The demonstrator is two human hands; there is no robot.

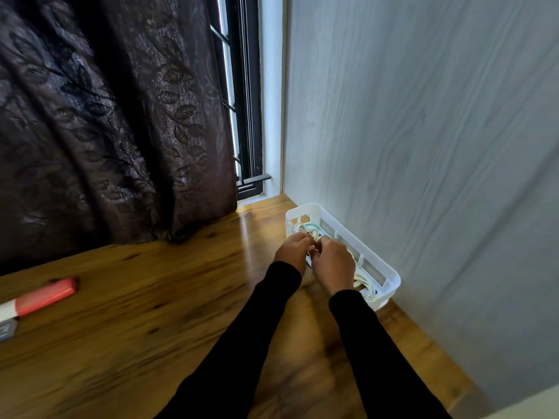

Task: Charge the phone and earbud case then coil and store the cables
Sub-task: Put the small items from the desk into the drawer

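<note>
A white slotted plastic basket stands on the wooden table against the grey wall. Inside lie white cables and a coiled bundle with a teal cable at the far end. My left hand and my right hand are close together over the basket's near rim, both with fingers closed around a white cable between them. The cable's ends are hidden by my fingers. Both arms wear black sleeves. No phone or earbud case shows clearly.
The wooden table runs left and towards me. A red and white flat object lies at the left edge beside a small grey item. A dark patterned curtain hangs behind, with a window frame next to the wall.
</note>
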